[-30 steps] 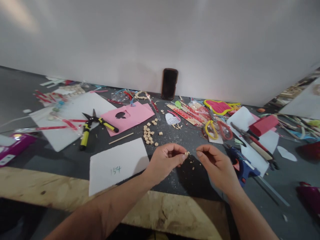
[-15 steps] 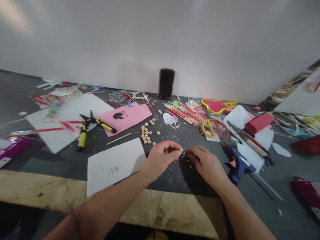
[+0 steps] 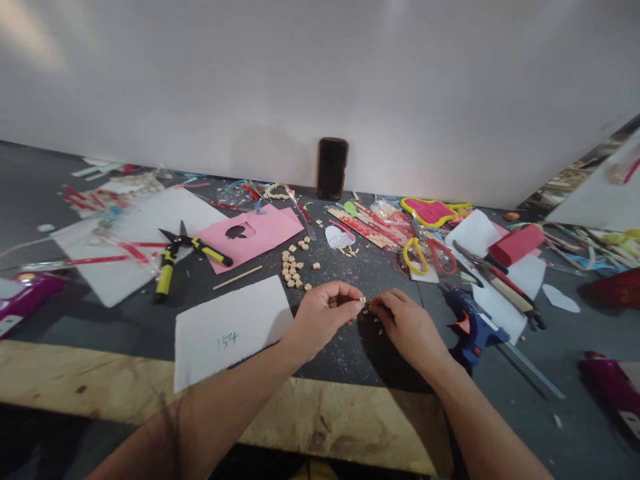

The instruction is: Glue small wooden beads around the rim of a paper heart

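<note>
A small pale wooden piece (image 3: 363, 301) is pinched between the thumb and forefinger of my left hand (image 3: 327, 313). Just right of it, my right hand (image 3: 411, 327) has its fingertips pressed together; whatever they hold is too small to make out. Tiny wooden bits (image 3: 379, 325) lie on the dark table (image 3: 340, 357) under and between the hands. A cluster of small wooden pieces (image 3: 291, 268) sits up and left of my left hand. White paper (image 3: 235, 337) marked "154" lies beside my left forearm.
Black-and-yellow pliers (image 3: 167, 272) and pink sheets (image 3: 270, 233) are at the left. A phone (image 3: 333, 168) leans on the wall. Scissors (image 3: 416, 257), a blue glue gun (image 3: 475, 327) and long-handled pliers (image 3: 505, 287) lie at the right. Wood (image 3: 340, 420) edges the table's front.
The fingertips of my right hand have shifted slightly toward the piece in my left hand. My left hand stays in place.
</note>
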Motion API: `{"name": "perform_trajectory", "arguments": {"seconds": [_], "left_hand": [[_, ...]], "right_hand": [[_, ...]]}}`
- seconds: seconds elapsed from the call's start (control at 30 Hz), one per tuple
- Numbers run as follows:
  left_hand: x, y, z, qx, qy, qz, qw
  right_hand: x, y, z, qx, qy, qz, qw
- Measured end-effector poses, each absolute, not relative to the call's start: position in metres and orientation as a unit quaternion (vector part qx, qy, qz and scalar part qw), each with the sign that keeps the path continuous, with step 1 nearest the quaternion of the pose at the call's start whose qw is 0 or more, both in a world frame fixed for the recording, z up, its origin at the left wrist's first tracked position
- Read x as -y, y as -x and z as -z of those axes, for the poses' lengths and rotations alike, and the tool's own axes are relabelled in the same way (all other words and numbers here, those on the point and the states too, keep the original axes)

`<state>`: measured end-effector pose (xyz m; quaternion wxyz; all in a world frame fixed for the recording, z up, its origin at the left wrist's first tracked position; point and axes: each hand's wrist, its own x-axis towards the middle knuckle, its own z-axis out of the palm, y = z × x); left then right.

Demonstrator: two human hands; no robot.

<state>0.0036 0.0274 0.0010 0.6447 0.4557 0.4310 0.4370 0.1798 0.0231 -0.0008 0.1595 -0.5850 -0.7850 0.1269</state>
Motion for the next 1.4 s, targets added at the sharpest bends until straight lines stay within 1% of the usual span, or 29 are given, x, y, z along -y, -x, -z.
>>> {"name": "perform_trajectory", "arguments": {"seconds": [0.13, 0.23, 0.3, 0.4, 0.5, 0.6, 0.7, 0.8, 1.0, 1.07, 1.3, 1.4], "left_hand": [[-0.027, -0.004, -0.002, -0.435, -0.455, -0.437, 0.642], [-0.027, -0.005, -0.003, -0.432, -0.449, -0.438, 0.649], [-0.027, -0.005, -0.003, -0.432, -0.444, -0.437, 0.652], [-0.027, -0.005, -0.003, -0.438, -0.442, -0.436, 0.65], [-0.028, -0.005, -0.003, -0.438, -0.447, -0.436, 0.647], [-0.028, -0.004, -0.001, -0.434, -0.456, -0.434, 0.644], [-0.028, -0.004, 0.0, -0.431, -0.463, -0.428, 0.645], [-0.028, -0.005, 0.001, -0.424, -0.464, -0.425, 0.651], [-0.028, -0.005, 0.002, -0.424, -0.456, -0.425, 0.657], [-0.029, -0.005, 0.002, -0.424, -0.455, -0.428, 0.655], [-0.031, -0.003, 0.004, -0.422, -0.454, -0.446, 0.646], [-0.031, -0.003, 0.005, -0.422, -0.455, -0.446, 0.646]], "right_hand": [[-0.02, -0.181, -0.007, 0.739, 0.589, -0.211, 0.248], [-0.017, -0.179, -0.013, 0.707, 0.601, -0.253, 0.275], [-0.016, -0.179, -0.014, 0.705, 0.6, -0.254, 0.28], [-0.017, -0.182, -0.01, 0.734, 0.593, -0.217, 0.249], [-0.02, -0.185, -0.004, 0.766, 0.592, -0.168, 0.185], [-0.021, -0.187, -0.002, 0.781, 0.593, -0.143, 0.134], [-0.021, -0.187, -0.002, 0.79, 0.587, -0.134, 0.112], [-0.02, -0.19, -0.004, 0.79, 0.587, -0.128, 0.122], [-0.022, -0.198, -0.012, 0.753, 0.602, -0.162, 0.208], [-0.022, -0.199, -0.013, 0.745, 0.606, -0.167, 0.221], [-0.02, -0.199, -0.015, 0.766, 0.59, -0.182, 0.177], [-0.019, -0.194, -0.015, 0.784, 0.57, -0.175, 0.172]]}}
